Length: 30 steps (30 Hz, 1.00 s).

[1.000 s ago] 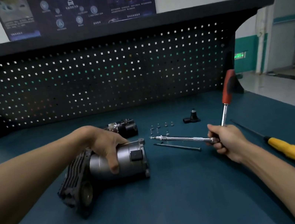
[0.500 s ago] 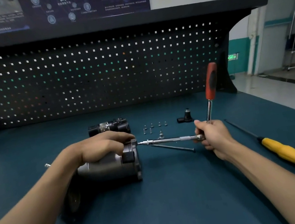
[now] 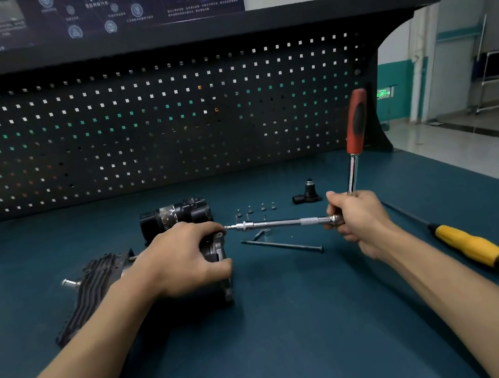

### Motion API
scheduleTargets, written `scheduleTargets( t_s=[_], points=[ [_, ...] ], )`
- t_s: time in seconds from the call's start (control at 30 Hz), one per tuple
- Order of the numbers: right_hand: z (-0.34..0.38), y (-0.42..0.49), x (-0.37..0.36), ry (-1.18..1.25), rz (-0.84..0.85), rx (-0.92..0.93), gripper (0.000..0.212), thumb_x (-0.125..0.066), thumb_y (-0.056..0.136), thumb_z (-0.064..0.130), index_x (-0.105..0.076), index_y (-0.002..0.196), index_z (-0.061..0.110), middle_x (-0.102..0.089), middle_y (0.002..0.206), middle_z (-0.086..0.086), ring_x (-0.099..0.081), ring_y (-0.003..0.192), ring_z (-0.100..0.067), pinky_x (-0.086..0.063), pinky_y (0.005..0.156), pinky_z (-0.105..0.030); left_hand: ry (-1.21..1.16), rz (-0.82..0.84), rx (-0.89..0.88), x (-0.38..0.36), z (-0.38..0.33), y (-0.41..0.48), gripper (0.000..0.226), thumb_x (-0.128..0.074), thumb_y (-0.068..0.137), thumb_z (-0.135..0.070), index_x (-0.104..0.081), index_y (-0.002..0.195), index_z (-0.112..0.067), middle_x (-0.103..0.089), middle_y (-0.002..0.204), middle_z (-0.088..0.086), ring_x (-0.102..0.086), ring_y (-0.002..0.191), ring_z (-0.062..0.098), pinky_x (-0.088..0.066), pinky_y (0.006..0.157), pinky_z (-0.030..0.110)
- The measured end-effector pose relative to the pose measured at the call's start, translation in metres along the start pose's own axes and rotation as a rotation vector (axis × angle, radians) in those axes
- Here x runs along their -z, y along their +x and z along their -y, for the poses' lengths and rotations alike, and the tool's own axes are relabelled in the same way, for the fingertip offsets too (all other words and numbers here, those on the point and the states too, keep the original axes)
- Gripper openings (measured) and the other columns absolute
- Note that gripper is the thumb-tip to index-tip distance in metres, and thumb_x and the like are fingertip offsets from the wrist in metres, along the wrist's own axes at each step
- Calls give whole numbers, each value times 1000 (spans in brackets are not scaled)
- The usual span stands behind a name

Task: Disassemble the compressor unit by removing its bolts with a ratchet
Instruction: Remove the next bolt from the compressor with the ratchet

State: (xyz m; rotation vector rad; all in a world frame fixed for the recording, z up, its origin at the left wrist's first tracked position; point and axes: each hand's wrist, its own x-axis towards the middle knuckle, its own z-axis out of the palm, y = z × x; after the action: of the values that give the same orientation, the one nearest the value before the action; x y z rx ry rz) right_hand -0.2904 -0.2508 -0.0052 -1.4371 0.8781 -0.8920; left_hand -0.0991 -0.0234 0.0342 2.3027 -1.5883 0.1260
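The compressor (image 3: 98, 280), judged heavy and rigid, is clasped at its housing by the left grip (image 3: 184, 259); the right grip (image 3: 359, 220) encloses the ratchet (image 3: 352, 171) head.

1. A yellow-handled screwdriver (image 3: 469, 246) lies on the blue desk (image 3: 300, 345) at the right, its dark shaft pointing toward the back.
2. A small black elbow fitting (image 3: 307, 194) stands farther back.
3. A black pegboard (image 3: 133, 132) rises behind the desk, below a dark poster (image 3: 111, 4).
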Motion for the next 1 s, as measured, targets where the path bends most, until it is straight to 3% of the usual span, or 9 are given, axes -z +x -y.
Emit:
scheduleTargets(
  t_s=[0.07, 0.17, 0.27, 0.43, 0.6, 0.73, 1.0],
  points=[
    [1, -1, -2, -6, -3, 3, 35, -54, 102, 30, -56, 72, 12, -64, 51, -11, -30, 32, -9, -22, 32, -19, -11, -18, -20, 1, 0, 0, 86, -51, 56, -65, -59, 134, -30, -67, 98, -17, -63, 92, 9, -52, 85, 29],
    [2, -3, -2, -9, -14, 1, 34, -55, 102, 30, -56, 73, 11, -64, 52, -12, -31, 32, -9, -22, 32, -20, -54, -22, -50, 3, -1, 0, 84, -54, 54, -61, -62, 131, -26, -62, 71, -29, -60, 73, -4, -42, 68, 10],
    [3, -4, 0, -12, -18, 0, 33, -54, 102, 29, -56, 73, 11, -64, 52, -12, -31, 33, -10, -22, 33, -20, -133, 12, -90, 4, -1, 0, 78, -58, 55, -53, -64, 128, -23, -58, 69, -41, -57, 64, -15, -40, 58, 5],
    [7, -8, 5, -38, -19, 19, 33, -53, 102, 27, -57, 73, 11, -65, 54, -12, -32, 34, -10, -23, 34, -20, -198, 66, -85, 6, 2, 6, 68, -64, 60, -41, -65, 126, -23, -71, 83, -15, -67, 79, 0, -54, 74, 20],
    [3, -11, 0, -118, -36, 41, 35, -55, 100, 26, -59, 69, 11, -66, 59, -13, -37, 34, -9, -27, 34, -21, -189, 64, -76, 5, 2, 12, 73, -63, 58, -40, -63, 129, -22, -70, 85, -16, -64, 79, -8, -45, 68, 7],
    [4, -10, 0, -78, -42, 27, 35, -54, 101, 26, -58, 70, 11, -66, 59, -13, -36, 32, -9, -26, 34, -21, -198, 51, -86, 4, 4, 12, 65, -63, 59, -40, -66, 122, -25, -72, 89, -14, -66, 84, -1, -53, 76, 19],
    [5, -10, 2, -67, -56, 21, 35, -54, 102, 27, -58, 71, 11, -66, 64, -15, -39, 30, -6, -27, 33, -20, -172, 36, -81, 3, 4, 13, 63, -63, 59, -40, -66, 122, -29, -71, 90, -16, -66, 84, -1, -54, 81, 26]
  ],
)
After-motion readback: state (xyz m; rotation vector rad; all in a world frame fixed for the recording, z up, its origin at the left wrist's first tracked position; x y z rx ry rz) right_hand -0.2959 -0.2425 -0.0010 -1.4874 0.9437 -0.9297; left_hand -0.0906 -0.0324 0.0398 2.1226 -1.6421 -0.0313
